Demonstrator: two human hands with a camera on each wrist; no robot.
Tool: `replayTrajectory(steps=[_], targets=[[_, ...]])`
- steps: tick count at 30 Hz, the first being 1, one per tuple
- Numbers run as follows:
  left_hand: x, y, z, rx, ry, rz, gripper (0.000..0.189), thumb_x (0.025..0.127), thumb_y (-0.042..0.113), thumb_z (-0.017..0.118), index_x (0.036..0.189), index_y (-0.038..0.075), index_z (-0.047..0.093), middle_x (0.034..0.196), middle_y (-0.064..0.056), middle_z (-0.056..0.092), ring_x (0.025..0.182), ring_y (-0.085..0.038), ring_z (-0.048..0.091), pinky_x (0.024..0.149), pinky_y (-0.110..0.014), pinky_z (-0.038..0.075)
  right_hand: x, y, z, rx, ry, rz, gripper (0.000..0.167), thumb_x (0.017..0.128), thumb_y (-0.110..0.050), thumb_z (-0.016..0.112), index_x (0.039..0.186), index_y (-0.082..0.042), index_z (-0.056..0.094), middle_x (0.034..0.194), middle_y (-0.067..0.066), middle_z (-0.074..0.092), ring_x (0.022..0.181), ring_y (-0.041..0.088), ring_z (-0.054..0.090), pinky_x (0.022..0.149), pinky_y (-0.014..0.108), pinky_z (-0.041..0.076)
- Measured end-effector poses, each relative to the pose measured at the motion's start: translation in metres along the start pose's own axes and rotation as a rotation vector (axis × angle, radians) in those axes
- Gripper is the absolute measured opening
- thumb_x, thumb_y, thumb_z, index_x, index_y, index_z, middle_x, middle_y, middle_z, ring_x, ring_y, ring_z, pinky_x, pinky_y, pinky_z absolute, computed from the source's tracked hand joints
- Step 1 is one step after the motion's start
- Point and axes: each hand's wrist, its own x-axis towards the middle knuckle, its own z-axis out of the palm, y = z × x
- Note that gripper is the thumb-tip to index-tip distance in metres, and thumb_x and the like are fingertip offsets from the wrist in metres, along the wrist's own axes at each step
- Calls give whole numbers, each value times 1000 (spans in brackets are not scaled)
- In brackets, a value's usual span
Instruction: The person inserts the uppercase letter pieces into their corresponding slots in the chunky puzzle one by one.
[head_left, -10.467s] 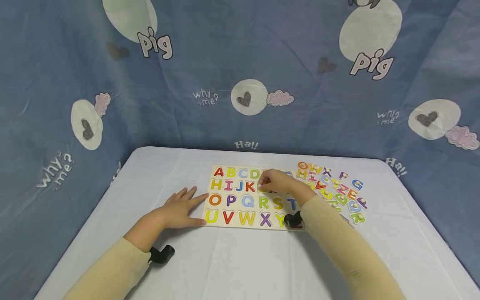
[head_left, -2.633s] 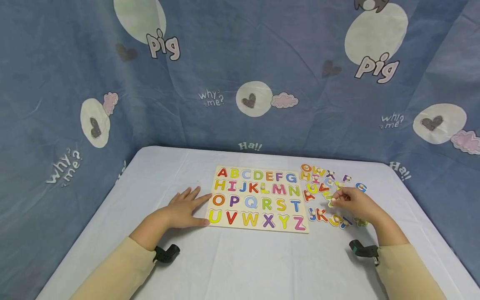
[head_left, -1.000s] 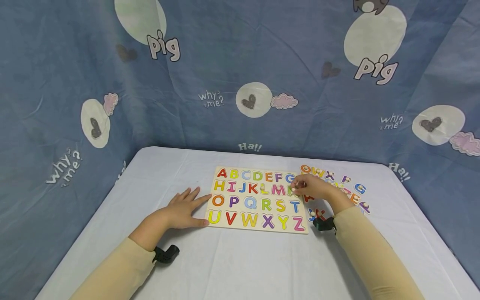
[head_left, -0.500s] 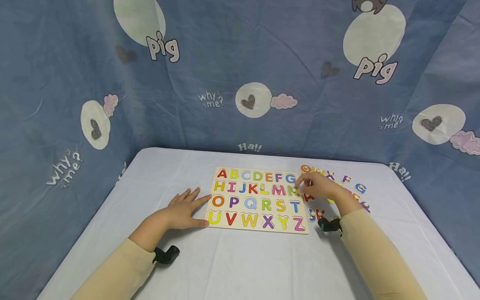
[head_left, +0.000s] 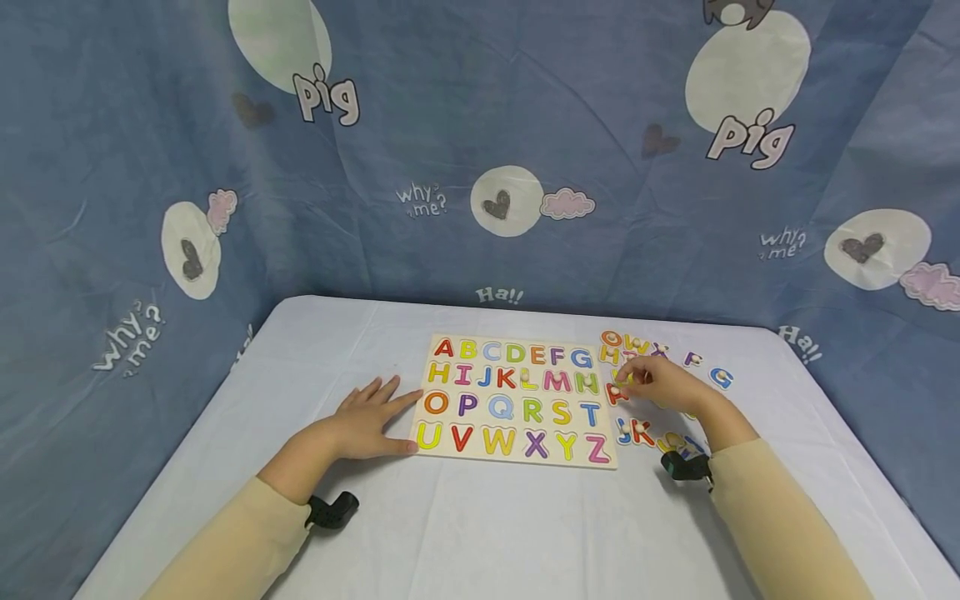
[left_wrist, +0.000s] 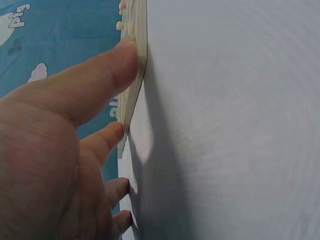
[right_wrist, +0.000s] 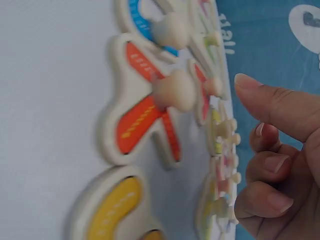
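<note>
A wooden alphabet puzzle board (head_left: 517, 424) lies flat on the table. My left hand (head_left: 363, 423) is spread at its left side, with thumb and index fingertip touching the edge; in the left wrist view the thumb (left_wrist: 107, 70) rests against that edge. Knobbed pieces L (head_left: 529, 379), M (head_left: 557, 380) and green N (head_left: 587, 382) sit in the second row. My right hand (head_left: 660, 385) hovers over the loose letters, fingertips close to the red A (head_left: 615, 394). In the right wrist view its fingers are loosely curled and nothing is between them.
Loose knobbed letters lie right of the board, among them O (head_left: 611, 339), F (head_left: 692, 359), G (head_left: 721, 378) and K (head_left: 642, 432). Some are hidden under the right hand. A patterned blue cloth (head_left: 360, 250) hangs behind the white table (head_left: 450, 533).
My right hand took a green N from the loose letters, set it in the board's second row, let go, and moved right over the pile. My left hand has stayed at the board's edge.
</note>
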Motion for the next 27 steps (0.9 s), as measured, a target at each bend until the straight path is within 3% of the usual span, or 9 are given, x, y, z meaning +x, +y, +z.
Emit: replayTrajectory(steps=[6, 13, 23, 27], targets=[[1, -2, 0, 3, -1, -2, 92, 82, 63, 69, 157, 23, 35, 164, -22, 18, 150, -48, 8, 117, -67, 7, 1, 3, 7, 25, 5, -15, 16, 92, -11, 73, 107, -7, 71, 80, 5, 51, 76, 21, 44, 64, 29, 37], [0, -1, 0, 4, -3, -2, 92, 82, 64, 69, 157, 23, 35, 164, -22, 17, 150, -48, 8, 117, -67, 7, 3, -1, 13, -32, 7, 0, 16, 93, -11, 72, 109, -8, 69, 90, 3, 58, 82, 20, 47, 72, 33, 41], [0, 0, -1, -3, -10, -15, 93, 82, 65, 69, 157, 23, 35, 164, -21, 17, 150, -47, 7, 118, -66, 6, 4, -4, 13, -48, -30, 2, 8, 96, -10, 67, 101, -4, 66, 78, 1, 53, 75, 17, 48, 68, 32, 40], [0, -1, 1, 0, -7, -19, 93, 81, 66, 69, 157, 24, 35, 165, -21, 17, 150, -47, 7, 118, -65, 6, 3, -8, 11, -53, -37, 4, 6, 96, -12, 67, 98, -6, 66, 81, 0, 58, 75, 15, 49, 69, 31, 41]])
